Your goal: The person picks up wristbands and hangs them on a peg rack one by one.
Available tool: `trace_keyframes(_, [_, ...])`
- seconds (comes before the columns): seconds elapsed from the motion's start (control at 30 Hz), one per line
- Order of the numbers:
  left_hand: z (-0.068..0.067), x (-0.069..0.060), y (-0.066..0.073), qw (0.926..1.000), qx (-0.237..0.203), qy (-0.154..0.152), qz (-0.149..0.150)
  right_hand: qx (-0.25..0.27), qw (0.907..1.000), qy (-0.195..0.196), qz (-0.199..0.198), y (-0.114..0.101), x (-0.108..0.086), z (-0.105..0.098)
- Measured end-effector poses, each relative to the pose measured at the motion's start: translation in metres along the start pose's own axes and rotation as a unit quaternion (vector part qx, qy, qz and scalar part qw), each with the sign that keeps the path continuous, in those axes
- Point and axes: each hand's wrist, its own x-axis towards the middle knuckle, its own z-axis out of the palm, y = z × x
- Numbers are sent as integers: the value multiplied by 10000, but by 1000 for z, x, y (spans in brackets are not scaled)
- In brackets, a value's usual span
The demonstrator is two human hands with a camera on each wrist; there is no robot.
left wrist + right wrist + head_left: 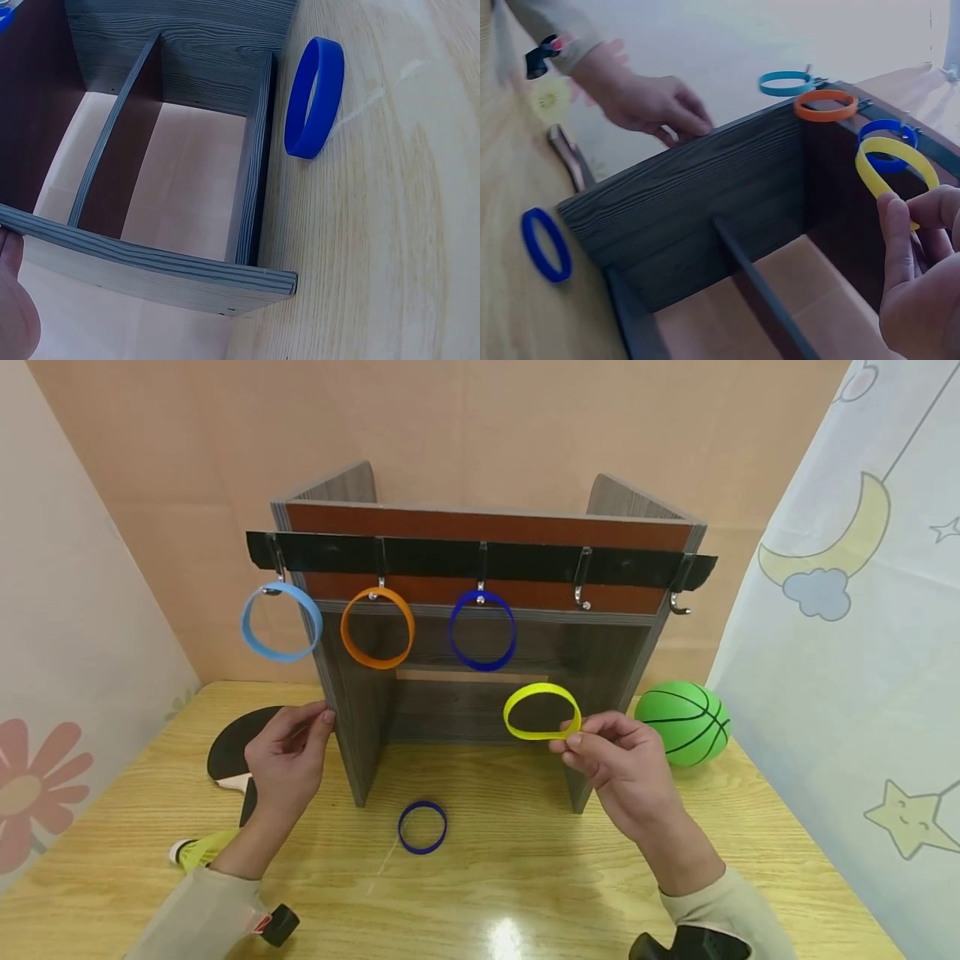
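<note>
We think yellow band (542, 688) could slip, right hand (626, 768) pinching just one side; left hand (287, 762) touches shelf (358, 718), grip unclear.

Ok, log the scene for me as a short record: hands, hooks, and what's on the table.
Left hand: touches the left side of the shelf
Right hand: pinches the yellow band
Hung bands, left to right: light blue band, orange band, dark blue band
Bare hooks: the two rightmost
Table, front: loose blue band
Table, right: green ball
Table, left: paddle; shuttlecock, partly hidden by the left arm
</note>
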Motion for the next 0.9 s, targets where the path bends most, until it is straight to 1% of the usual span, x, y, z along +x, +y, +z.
trace_keyframes(0.07, [-1, -2, -5, 10000, 2, 13, -14, 218, 9997, 46, -129, -5, 2, 1])
trace_keyframes(0.2, [-4, -6, -18, 10000, 19, 24, -28, 546, 9977, 18, -411, -13, 7, 4])
trace_keyframes(0.3, [-5, -7, -20, 10000, 17, 29, -24, 661, 9961, -48, -581, -18, 11, 5])
trace_keyframes(0.37, [-4, -6, -17, 10000, 22, 27, -8, 667, 9956, -77, -650, -20, 13, 6])
trace_keyframes(0.53, [0, -1, -1, 10000, -41, 0, 40, 778, 9939, -110, -774, -25, 17, 9])
trace_keyframes(0.6, [1, -1, 2, 9999, -86, -5, 53, 828, 9932, -81, -814, -27, 19, 10])
trace_keyframes(0.67, [0, -2, -2, 9999, -94, -3, 60, 831, 9930, -43, -837, -30, 21, 12])
trace_keyframes(0.83, [-4, -6, -18, 10000, -11, 34, 39, 737, 9935, 114, -859, -35, 27, 15])
trace_keyframes(0.9, [-5, -7, -21, 10000, 17, 42, 17, 770, 9931, 156, -876, -37, 30, 16])
